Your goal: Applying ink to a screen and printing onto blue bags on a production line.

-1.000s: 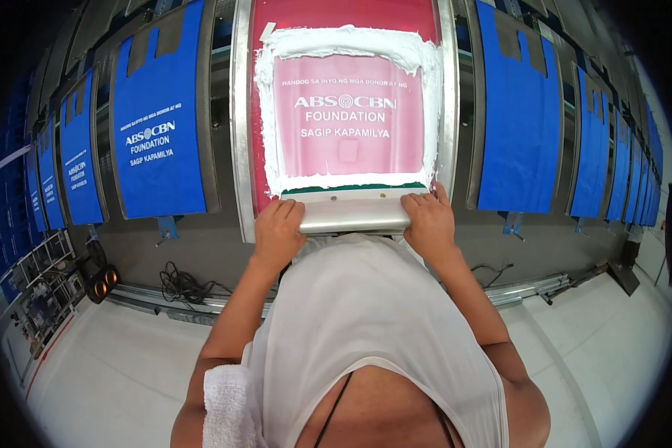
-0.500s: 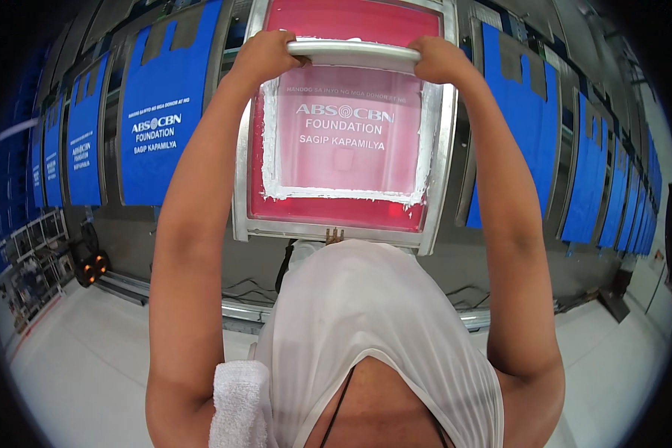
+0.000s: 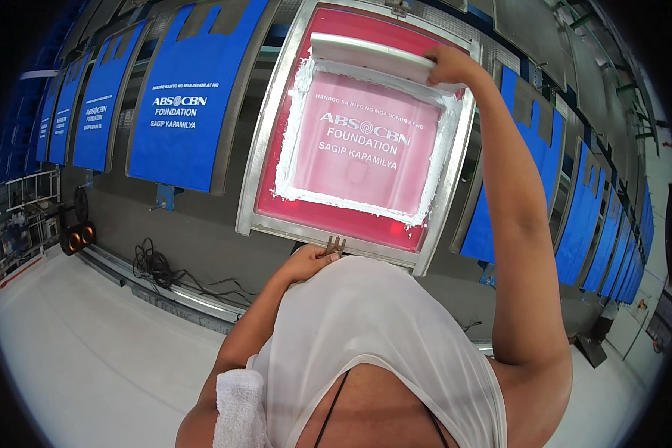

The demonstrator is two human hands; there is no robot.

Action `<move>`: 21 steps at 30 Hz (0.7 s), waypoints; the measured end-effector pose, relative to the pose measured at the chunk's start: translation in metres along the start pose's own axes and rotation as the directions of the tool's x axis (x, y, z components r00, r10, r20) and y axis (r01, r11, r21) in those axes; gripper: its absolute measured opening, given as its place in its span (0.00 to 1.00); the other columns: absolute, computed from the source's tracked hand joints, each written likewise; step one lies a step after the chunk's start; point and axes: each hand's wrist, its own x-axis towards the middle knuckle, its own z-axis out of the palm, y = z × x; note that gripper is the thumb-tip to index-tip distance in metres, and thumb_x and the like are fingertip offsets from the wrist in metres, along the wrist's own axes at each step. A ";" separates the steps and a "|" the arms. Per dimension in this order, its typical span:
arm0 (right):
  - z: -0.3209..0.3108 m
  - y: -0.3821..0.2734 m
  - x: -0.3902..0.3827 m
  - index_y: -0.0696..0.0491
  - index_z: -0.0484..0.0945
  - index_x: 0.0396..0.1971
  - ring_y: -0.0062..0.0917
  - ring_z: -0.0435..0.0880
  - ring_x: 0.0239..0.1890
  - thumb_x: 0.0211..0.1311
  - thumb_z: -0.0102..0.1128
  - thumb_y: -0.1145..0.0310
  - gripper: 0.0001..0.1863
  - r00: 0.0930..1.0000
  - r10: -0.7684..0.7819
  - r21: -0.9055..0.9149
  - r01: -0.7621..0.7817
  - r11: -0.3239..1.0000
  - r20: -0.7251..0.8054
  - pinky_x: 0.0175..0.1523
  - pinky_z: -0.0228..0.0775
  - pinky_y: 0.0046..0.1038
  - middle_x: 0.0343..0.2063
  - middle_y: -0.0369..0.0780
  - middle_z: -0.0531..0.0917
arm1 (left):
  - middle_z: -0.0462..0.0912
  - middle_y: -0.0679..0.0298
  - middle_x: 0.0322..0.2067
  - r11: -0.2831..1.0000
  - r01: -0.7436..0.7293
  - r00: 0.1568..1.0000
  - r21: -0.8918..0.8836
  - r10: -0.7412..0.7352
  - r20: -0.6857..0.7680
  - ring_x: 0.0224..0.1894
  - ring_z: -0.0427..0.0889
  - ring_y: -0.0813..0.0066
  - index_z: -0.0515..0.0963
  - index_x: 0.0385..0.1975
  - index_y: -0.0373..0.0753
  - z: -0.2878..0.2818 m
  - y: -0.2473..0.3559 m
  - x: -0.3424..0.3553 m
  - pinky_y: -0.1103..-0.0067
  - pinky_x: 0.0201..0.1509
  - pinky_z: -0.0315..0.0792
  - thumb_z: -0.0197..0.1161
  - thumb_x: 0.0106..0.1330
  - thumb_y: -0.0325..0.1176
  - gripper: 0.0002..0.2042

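Observation:
A silk-screen frame (image 3: pixel 266 149) with a metal rim lies before me, tilted in view. Its mesh (image 3: pixel 328 178) is pink-red, with pale lettering inside a thick border of white ink (image 3: pixel 285 160). Across the far part of the mesh leans a long squeegee (image 3: pixel 373 54). My right hand (image 3: pixel 455 67) is closed around the squeegee's right end; its left end is free. My left hand (image 3: pixel 308 263) is at the near rim, its fingers closed at a small pronged metal bracket (image 3: pixel 335 243). Part of that hand is hidden below the rim.
Blue cut fabric pieces (image 3: pixel 194 142) with white print lie on metal boards in a row to the left. More blue pieces (image 3: pixel 517 164) continue to the right. A coil of black cable (image 3: pixel 153 265) hangs below the table. A white towel (image 3: pixel 239 407) rests by my left arm.
My left hand has let go of the squeegee and come down to the frame's near rim. My right hand still holds the squeegee. The whole view has turned somewhat.

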 end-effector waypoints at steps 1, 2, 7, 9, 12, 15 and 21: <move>0.001 -0.006 0.001 0.55 0.77 0.46 0.41 0.79 0.44 0.35 0.57 0.72 0.28 0.999 -0.039 -0.005 0.039 0.999 -0.035 0.50 0.70 0.32 0.39 0.49 0.81 | 0.78 0.72 0.23 0.997 -0.068 0.998 0.035 0.068 0.003 0.26 0.70 0.88 0.80 0.34 0.32 0.001 0.009 -0.005 0.84 0.31 0.68 0.58 0.65 0.45 0.18; 0.009 -0.007 0.007 0.55 0.77 0.46 0.41 0.79 0.44 0.35 0.57 0.72 0.28 0.999 -0.023 -0.006 0.022 1.000 -0.041 0.50 0.70 0.32 0.39 0.49 0.81 | 0.78 0.72 0.23 0.996 -0.072 0.997 0.045 0.071 0.016 0.26 0.70 0.88 0.80 0.34 0.32 0.000 0.012 -0.008 0.84 0.31 0.68 0.58 0.65 0.45 0.18; 0.033 -0.026 -0.002 0.52 0.78 0.46 0.42 0.79 0.43 0.36 0.53 0.75 0.28 0.950 -0.002 0.036 0.013 0.999 -0.311 0.50 0.70 0.35 0.40 0.49 0.81 | 0.75 0.74 0.20 0.990 -0.110 0.993 0.083 0.107 0.042 0.24 0.69 0.89 0.78 0.28 0.33 -0.002 0.027 -0.021 0.86 0.28 0.65 0.56 0.67 0.42 0.16; 0.046 -0.037 -0.029 0.51 0.78 0.46 0.42 0.79 0.44 0.36 0.53 0.75 0.28 0.956 0.034 0.017 -0.030 0.999 -0.292 0.49 0.70 0.35 0.39 0.48 0.81 | 0.75 0.73 0.20 0.987 -0.143 0.988 0.067 0.139 0.062 0.23 0.69 0.88 0.78 0.27 0.34 -0.001 0.031 -0.020 0.86 0.27 0.65 0.56 0.67 0.42 0.16; 0.079 -0.104 -0.101 0.48 0.78 0.46 0.40 0.79 0.43 0.36 0.55 0.75 0.29 0.970 0.072 0.027 -0.067 0.997 -0.233 0.49 0.71 0.35 0.39 0.46 0.82 | 0.74 0.72 0.18 0.987 -0.153 0.988 0.040 0.151 0.039 0.21 0.69 0.87 0.77 0.24 0.35 0.000 0.034 -0.026 0.87 0.26 0.65 0.55 0.67 0.42 0.16; 0.133 -0.158 -0.187 0.47 0.79 0.42 0.37 0.79 0.39 0.38 0.57 0.77 0.23 0.953 0.084 0.115 -0.052 0.992 -0.290 0.44 0.71 0.35 0.33 0.42 0.79 | 0.73 0.71 0.17 0.990 -0.124 0.992 0.072 0.122 0.032 0.20 0.68 0.86 0.77 0.25 0.34 0.001 0.030 -0.022 0.86 0.25 0.65 0.54 0.67 0.43 0.17; 0.184 -0.192 -0.252 0.54 0.76 0.39 0.35 0.75 0.38 0.38 0.58 0.78 0.21 0.935 0.051 0.144 0.000 0.990 -0.352 0.45 0.68 0.34 0.33 0.40 0.79 | 0.74 0.68 0.16 0.989 -0.075 0.995 0.131 0.084 -0.061 0.19 0.70 0.82 0.77 0.23 0.34 0.006 0.005 0.005 0.82 0.25 0.66 0.54 0.66 0.47 0.20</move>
